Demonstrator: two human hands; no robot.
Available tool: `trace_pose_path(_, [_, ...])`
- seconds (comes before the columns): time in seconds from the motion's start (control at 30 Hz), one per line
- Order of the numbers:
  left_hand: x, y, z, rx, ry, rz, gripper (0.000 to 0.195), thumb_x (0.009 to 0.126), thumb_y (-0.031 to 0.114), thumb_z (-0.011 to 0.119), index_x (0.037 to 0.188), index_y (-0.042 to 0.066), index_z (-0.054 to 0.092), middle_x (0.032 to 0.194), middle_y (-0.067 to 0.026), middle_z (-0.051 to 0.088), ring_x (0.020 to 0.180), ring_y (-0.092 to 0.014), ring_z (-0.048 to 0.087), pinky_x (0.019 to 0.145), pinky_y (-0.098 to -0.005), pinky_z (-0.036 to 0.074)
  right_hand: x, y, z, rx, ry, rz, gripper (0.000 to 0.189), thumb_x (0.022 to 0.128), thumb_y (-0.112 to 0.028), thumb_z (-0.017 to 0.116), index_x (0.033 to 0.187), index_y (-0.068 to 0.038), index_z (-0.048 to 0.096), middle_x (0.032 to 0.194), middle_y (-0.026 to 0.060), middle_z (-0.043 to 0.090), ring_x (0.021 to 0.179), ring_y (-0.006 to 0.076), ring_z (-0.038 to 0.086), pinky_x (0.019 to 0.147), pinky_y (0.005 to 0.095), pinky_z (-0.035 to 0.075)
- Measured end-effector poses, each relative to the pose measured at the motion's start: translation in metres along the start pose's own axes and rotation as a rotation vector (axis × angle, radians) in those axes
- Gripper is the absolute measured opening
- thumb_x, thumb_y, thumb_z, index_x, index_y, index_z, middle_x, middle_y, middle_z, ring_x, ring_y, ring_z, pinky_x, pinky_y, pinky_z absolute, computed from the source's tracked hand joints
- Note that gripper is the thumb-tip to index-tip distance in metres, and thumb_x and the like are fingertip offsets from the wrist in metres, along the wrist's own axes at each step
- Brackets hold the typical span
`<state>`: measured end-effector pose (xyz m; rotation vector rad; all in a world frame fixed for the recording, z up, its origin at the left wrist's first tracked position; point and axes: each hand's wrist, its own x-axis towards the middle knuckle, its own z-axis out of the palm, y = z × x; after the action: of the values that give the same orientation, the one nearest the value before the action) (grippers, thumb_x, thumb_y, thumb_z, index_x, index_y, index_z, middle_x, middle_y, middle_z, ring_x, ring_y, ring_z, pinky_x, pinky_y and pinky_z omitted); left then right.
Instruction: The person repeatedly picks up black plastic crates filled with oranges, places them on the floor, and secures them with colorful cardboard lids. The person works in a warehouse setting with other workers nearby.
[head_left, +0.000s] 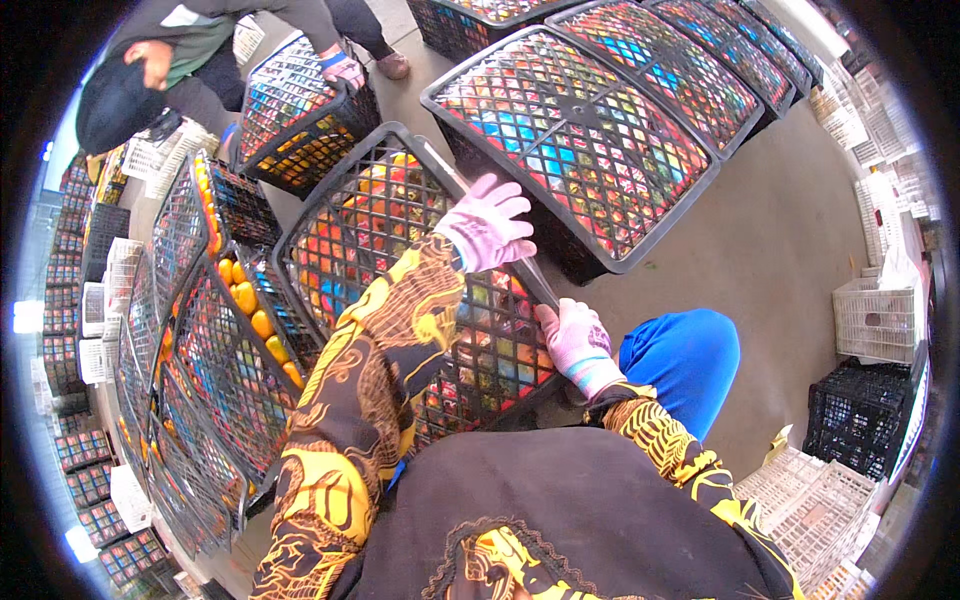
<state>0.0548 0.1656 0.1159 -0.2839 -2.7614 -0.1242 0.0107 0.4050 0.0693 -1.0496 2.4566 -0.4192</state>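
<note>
In front of me stands a black plastic crate under a black lattice lid (360, 217). Bagged orange, red and green produce shows through its openings; its exact kind is hard to tell. Along the lid's right edge runs a thin greyish strip (442, 161). My left hand (487, 221), in a pink glove, lies across this strip with its fingers spread. Lower down the same edge, my right hand (581, 341), also gloved, has its fingers curled round the strip's near end, close against the rim. My left forearm covers part of the lid.
Another lidded crate (577, 142) stands to the right, with several more behind it. Tilted lattice lids and crates (225, 360) with yellow-orange produce crowd the left. At the upper left, a person's gloved hand (343, 71) rests on a crate (307, 112). White crates (874, 319) line the right.
</note>
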Motion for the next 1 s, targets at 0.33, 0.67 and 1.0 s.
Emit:
trace_pose_path(0.33, [0.015,-0.010,0.042,-0.160,-0.435,-0.156,0.045,0.093,0.043,0.054,0.064,0.010,0.065,0.069,-0.0105,0.062,0.074,-0.032,0.062,0.068,-0.0457,0.048,0.011,0.006,-0.007,0.106,-0.152,-0.006,0.042,0.094,-0.046,0.054,0.098,-0.004,0.060,0.095,0.0204,0.062,0.094,0.0398,0.060,0.080,0.0502,0.049])
trace_pose_path(0.67, [0.022,-0.006,0.048,-0.143,-0.509,-0.228,0.056,0.094,0.050,0.049,0.062,0.009,0.067,0.068,-0.0110,0.065,0.073,-0.032,0.065,0.067,-0.0455,0.051,0.014,0.010,-0.010,0.095,-0.163,-0.062,0.043,0.094,-0.046,0.053,0.091,-0.004,0.061,0.092,0.0203,0.063,0.089,0.0409,0.060,0.075,0.0520,0.048])
trace_pose_path(1.0, [0.022,-0.016,0.045,-0.238,-0.489,-0.048,0.058,0.093,0.055,0.050,0.060,0.009,0.066,0.064,-0.0110,0.062,0.068,-0.031,0.063,0.062,-0.0437,0.049,0.013,0.016,-0.007,0.159,-0.113,-0.080,0.036,0.090,-0.040,0.062,0.090,-0.004,0.062,0.089,0.0203,0.062,0.086,0.0401,0.061,0.072,0.0503,0.049])
